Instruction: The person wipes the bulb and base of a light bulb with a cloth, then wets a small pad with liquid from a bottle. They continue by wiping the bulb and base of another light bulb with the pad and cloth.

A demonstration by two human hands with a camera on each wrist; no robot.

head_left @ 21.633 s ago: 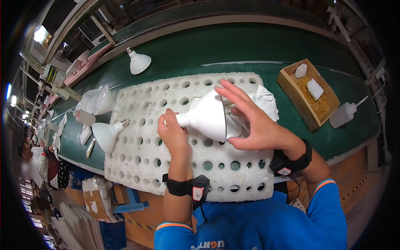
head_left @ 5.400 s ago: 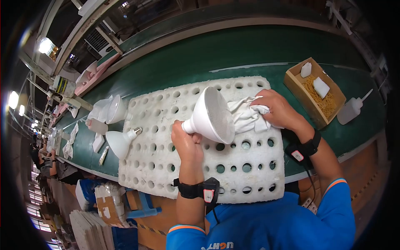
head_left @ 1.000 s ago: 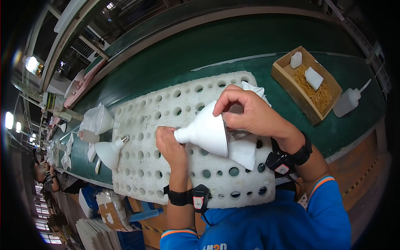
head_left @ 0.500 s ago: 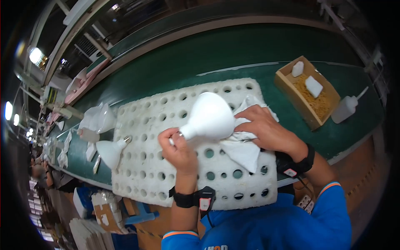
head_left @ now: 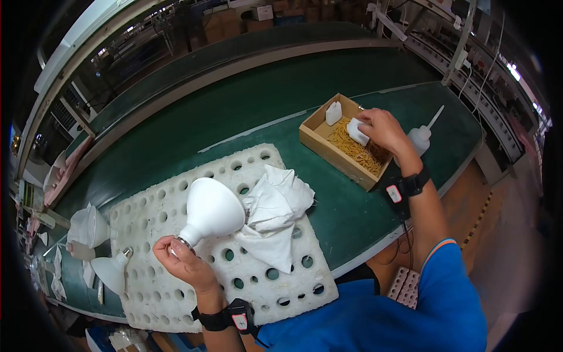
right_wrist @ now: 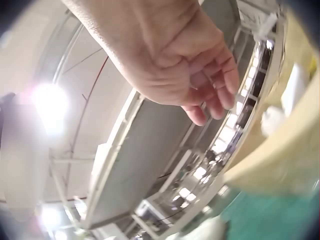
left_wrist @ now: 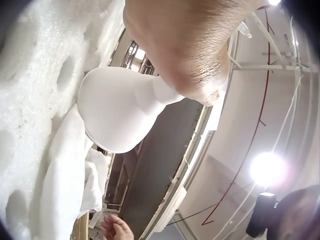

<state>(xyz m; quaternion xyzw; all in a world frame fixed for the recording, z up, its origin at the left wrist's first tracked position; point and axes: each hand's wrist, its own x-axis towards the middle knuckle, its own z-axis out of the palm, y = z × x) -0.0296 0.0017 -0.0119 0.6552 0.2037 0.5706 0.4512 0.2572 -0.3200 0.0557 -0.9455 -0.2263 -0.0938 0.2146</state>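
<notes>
A white reflector light bulb (head_left: 212, 210) is held by my left hand (head_left: 189, 265), with fingers and thumb round its metal screw base. In the left wrist view the bulb (left_wrist: 120, 107) hangs near the foam board, wide face down. My right hand (head_left: 384, 132) reaches over a wooden box (head_left: 337, 161), fingertips at a white block (head_left: 358, 132) lying on yellow strands. In the right wrist view the right hand's fingers (right_wrist: 215, 102) are loosely bent with nothing between them. A crumpled white cloth (head_left: 272, 220) lies on the white foam board (head_left: 158, 205) beside the bulb.
Two more reflector bulbs stand at the left, one bare (head_left: 110, 273) and one in clear plastic (head_left: 91, 226). A spouted squeeze bottle (head_left: 420, 139) stands right of the box. A white container (head_left: 333, 113) sits inside it. The green bench (head_left: 264, 94) runs behind.
My right hand has left the cloth and moved to the wooden box. The left hand keeps its grip on the bulb. The head view has turned right, and the cloth lies on the board.
</notes>
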